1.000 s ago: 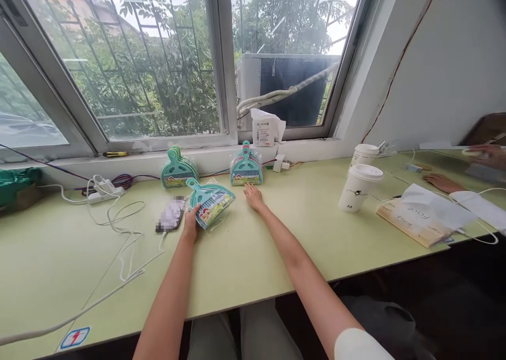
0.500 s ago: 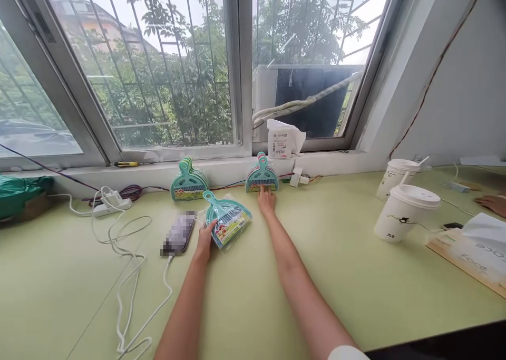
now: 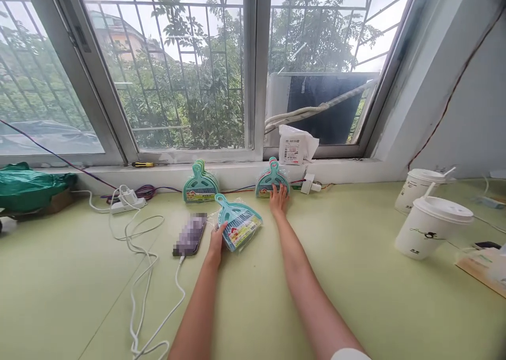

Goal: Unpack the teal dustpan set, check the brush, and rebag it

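Note:
In the head view, my left hand (image 3: 216,244) grips the left edge of a teal dustpan-and-brush set (image 3: 242,224) in clear plastic wrap, its handle pointing up and left. Thumb on top, the other fingers are hidden beneath it. Against the wall below the window, my right hand (image 3: 279,199) rests spread fingers on the front of a stack of similar dustpan-and-brush sets (image 3: 270,176), covering part of the label. Another stack of dustpan sets (image 3: 200,182) leans upright against the wall to the left, with no hand on it.
Left of my left hand lies a phone (image 3: 190,234) on a white charging cable (image 3: 179,286). Farther left are a power strip (image 3: 128,205) and a green plastic bag (image 3: 33,187). A screwdriver (image 3: 143,164) and a white packet (image 3: 294,146) sit on the sill. Lidded cups (image 3: 429,228) stand at right.
My right hand has spread more fingers across the front of the right stack, where one finger pointed before. My left hand keeps the same set. The view has shifted slightly left.

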